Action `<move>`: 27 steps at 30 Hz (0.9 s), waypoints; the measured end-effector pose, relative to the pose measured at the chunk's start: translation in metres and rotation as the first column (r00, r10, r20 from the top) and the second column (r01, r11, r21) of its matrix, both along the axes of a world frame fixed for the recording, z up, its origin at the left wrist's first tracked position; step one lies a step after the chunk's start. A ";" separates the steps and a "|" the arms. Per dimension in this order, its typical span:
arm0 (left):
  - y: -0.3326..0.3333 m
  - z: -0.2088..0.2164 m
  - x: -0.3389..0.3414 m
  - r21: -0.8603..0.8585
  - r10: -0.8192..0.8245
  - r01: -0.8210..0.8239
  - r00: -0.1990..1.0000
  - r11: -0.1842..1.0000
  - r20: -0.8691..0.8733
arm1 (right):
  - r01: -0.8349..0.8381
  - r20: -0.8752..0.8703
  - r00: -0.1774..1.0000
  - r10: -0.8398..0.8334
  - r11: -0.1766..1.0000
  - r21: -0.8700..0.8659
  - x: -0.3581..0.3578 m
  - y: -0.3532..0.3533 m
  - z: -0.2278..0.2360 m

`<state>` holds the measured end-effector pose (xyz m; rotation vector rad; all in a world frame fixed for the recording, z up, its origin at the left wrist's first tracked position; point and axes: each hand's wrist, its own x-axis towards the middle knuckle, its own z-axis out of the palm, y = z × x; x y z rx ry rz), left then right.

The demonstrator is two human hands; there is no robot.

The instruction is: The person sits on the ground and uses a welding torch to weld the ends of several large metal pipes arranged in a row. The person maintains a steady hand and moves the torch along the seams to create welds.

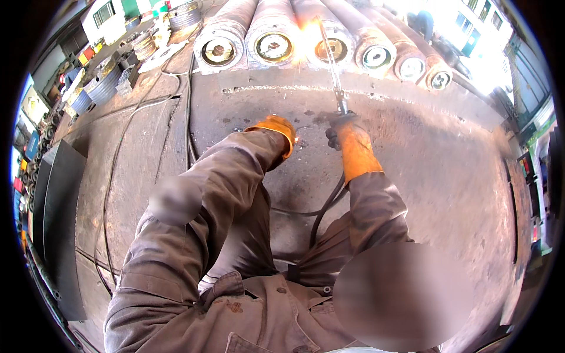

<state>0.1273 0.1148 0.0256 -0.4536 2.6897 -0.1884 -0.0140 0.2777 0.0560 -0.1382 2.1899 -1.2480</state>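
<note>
In an orange glove with a dark, grimy palm, my right hand (355, 141) is closed round the handle of a gas torch (334, 73). The torch's long metal tubes reach away from me, and a bright flame (307, 26) glares at its tip beside a large steel cylinder (331, 49). Glare hides the exact spot where the tip meets the metal. My left hand (276, 126), also gloved in orange, is low over the floor, left of the torch; its sleeve and cuff hide the fingers. Dark hoses (321, 215) run below my right forearm.
Several steel cylinders (275, 46) lie side by side ahead, round ends facing me. Cables (187, 112) trail over the steel floor (447, 194) at left. Wire spools (103, 82) stand at far left, near a dark plate (62, 223). Small sparks (297, 140) glow beside my left glove.
</note>
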 end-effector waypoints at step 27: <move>0.061 0.028 -0.006 0.145 -0.050 0.031 0.990 0.989 0.132 | 0.013 -0.069 0.998 -0.004 0.990 0.142 0.005 0.005 0.000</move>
